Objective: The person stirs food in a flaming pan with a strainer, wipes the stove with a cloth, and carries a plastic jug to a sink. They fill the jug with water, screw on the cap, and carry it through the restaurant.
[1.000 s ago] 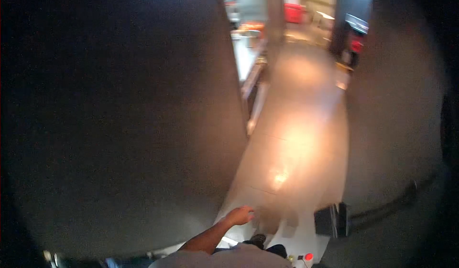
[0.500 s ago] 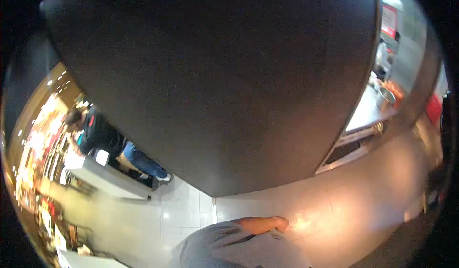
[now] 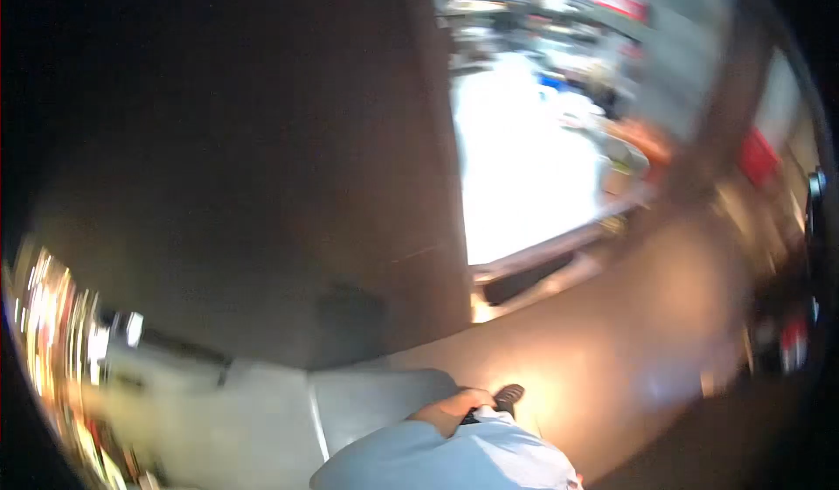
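Note:
My left hand (image 3: 476,398) hangs low in front of my body, at the bottom middle of the view. It is beside the front of my light blue-grey shirt (image 3: 393,459), and its fingers are small and blurred. Just beyond it a dark shoe (image 3: 509,395) shows on the floor. No object is visible in this hand. At the lower edge of the shirt there is only a small patch of skin colour, and my right hand does not show.
A large dark panel (image 3: 245,166) fills the left and upper middle. Right of its edge is a bright white counter (image 3: 524,175) with a blurred metal pot (image 3: 625,158) at its end. The pale floor (image 3: 542,359) runs below. Something red (image 3: 759,158) stands far right.
The view has swung right: the panel's edge has shifted left and more of the counter shows. The person at the left is no longer discernible. A shoe has come into sight by my left hand.

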A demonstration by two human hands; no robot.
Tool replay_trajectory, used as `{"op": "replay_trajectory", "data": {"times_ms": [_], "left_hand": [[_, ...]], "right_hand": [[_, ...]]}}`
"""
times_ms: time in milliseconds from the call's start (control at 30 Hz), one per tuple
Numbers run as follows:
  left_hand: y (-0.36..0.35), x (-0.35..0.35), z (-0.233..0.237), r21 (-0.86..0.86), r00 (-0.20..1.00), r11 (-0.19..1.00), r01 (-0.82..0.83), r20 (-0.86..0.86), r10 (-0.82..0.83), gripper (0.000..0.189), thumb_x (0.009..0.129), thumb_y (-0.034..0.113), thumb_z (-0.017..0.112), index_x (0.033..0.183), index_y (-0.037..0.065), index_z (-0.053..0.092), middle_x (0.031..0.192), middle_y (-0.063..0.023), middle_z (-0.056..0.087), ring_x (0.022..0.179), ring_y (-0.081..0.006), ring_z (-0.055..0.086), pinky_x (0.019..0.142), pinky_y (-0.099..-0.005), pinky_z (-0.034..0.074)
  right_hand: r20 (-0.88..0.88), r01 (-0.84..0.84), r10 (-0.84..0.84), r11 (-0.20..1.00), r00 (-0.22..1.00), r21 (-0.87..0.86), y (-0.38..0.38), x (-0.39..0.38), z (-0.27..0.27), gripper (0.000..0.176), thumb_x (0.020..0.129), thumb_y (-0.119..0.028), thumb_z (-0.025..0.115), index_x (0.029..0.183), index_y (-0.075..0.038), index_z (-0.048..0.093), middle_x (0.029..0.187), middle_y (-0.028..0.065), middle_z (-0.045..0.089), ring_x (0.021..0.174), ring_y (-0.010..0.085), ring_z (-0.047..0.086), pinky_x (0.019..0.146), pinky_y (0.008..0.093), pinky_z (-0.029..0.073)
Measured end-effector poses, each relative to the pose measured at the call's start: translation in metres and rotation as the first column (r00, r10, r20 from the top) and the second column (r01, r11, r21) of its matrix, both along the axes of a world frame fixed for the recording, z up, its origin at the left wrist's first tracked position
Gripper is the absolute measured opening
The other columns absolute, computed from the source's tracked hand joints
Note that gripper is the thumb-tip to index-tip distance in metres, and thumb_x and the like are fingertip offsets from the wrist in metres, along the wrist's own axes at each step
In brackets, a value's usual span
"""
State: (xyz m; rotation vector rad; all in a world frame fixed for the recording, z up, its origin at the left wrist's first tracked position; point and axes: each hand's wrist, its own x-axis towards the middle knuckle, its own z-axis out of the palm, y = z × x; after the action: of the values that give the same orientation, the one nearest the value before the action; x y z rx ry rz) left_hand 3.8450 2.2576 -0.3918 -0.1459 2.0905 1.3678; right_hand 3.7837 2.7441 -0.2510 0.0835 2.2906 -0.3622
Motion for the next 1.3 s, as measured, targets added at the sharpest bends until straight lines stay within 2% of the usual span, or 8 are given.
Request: {"op": "replay_trajectory", "data": {"times_ms": [133,300,367,433,500,733,1067,1300], "left_hand": [[0.026,-0.127,0.092,0.099,0.884,0.995,-0.018,0.466,-0.031,0.047,0.085,0.042,0.066,0.116,0.007,0.069,0.109,-0.0096,0.07,0.105,-0.0205,0.06,0.093,-0.0392,0.046],[0.015,-0.242,-0.027,0.455,0.672,0.876,0.158,0.601,-0.433,0.039,0.077,0.023,0.074,0.112,0.006,0.071,0.11,-0.0059,0.07,0.096,-0.0188,0.062,0.087,-0.0385,0.049],[0.05,-0.333,0.029,0.116,0.592,0.849,0.515,0.669,-0.45,0.029,0.083,0.035,0.071,0.099,0.011,0.073,0.1,-0.0035,0.068,0.084,-0.0181,0.061,0.071,-0.038,0.051],[0.075,-0.407,0.021,-0.011,0.697,0.961,0.276,0.691,-0.192,0.025,0.087,0.032,0.068,0.098,0.01,0.069,0.092,-0.0039,0.066,0.075,-0.0158,0.061,0.061,-0.0352,0.05],[0.095,-0.477,0.061,0.094,0.845,0.897,-0.432,0.389,0.367,0.025,0.091,0.029,0.064,0.104,0.008,0.065,0.085,-0.0038,0.065,0.068,-0.0134,0.06,0.056,-0.0299,0.049],[0.113,-0.664,0.106,-0.147,0.949,0.969,-0.199,0.218,0.228,0.024,0.092,0.026,0.063,0.103,0.004,0.064,0.081,-0.0041,0.065,0.067,-0.0121,0.06,0.055,-0.027,0.048],[0.114,-0.975,0.036,-0.469,0.94,0.857,0.212,-0.141,-0.31,0.02,0.084,0.023,0.065,0.092,0.006,0.073,0.087,-0.0136,0.072,0.082,-0.025,0.069,0.074,-0.0377,0.054],[0.373,-1.325,0.227,-0.245,0.81,0.938,0.243,-0.481,-0.335,0.035,0.089,0.028,0.066,0.116,0.005,0.065,0.113,-0.0199,0.068,0.108,-0.0328,0.065,0.092,-0.0408,0.05]], "right_hand": [[0.072,0.4,-0.398,0.916,0.915,-0.025,0.037,0.007,0.027,0.061,0.068,-0.046,0.076,0.114,-0.006,0.069,0.113,0.0226,0.067,0.111,0.0308,0.064,0.095,0.0436,0.05],[-0.147,0.715,-0.705,0.647,0.693,0.266,0.027,-0.017,-0.052,0.052,0.069,-0.047,0.074,0.1,-0.005,0.073,0.099,0.0158,0.072,0.098,0.0282,0.068,0.089,0.0377,0.052],[-0.243,0.804,-0.782,0.481,0.573,0.348,0.02,-0.055,-0.078,0.053,0.07,-0.048,0.071,0.099,-0.004,0.074,0.108,0.0203,0.07,0.108,0.0325,0.066,0.094,0.0408,0.051],[-0.077,0.732,-0.756,0.595,0.65,0.332,0.038,-0.092,-0.096,0.05,0.071,-0.046,0.07,0.098,-0.005,0.074,0.107,0.0201,0.07,0.106,0.0321,0.066,0.092,0.0414,0.051],[0.056,0.664,-0.707,0.685,0.705,0.299,0.063,-0.133,-0.109,0.047,0.072,-0.045,0.068,0.098,-0.005,0.074,0.106,0.0199,0.07,0.105,0.0317,0.066,0.09,0.042,0.052],[0.041,0.426,-0.468,0.834,0.883,0.351,0.157,-0.268,-0.129,0.031,0.072,-0.034,0.063,0.084,-0.007,0.075,0.089,0.0169,0.071,0.087,0.0335,0.07,0.077,0.0464,0.054],[-0.049,0.82,-0.837,0.519,0.545,0.24,0.223,-0.604,-0.039,0.062,0.067,-0.05,0.073,0.115,-0.01,0.07,0.123,0.0196,0.063,0.115,0.0388,0.059,0.098,0.0449,0.048],[0.032,0.79,-0.83,0.541,0.557,0.288,0.229,-0.809,-0.004,0.059,0.073,-0.043,0.065,0.123,-0.012,0.066,0.126,0.0185,0.061,0.125,0.0372,0.052,0.105,0.045,0.042]]}}
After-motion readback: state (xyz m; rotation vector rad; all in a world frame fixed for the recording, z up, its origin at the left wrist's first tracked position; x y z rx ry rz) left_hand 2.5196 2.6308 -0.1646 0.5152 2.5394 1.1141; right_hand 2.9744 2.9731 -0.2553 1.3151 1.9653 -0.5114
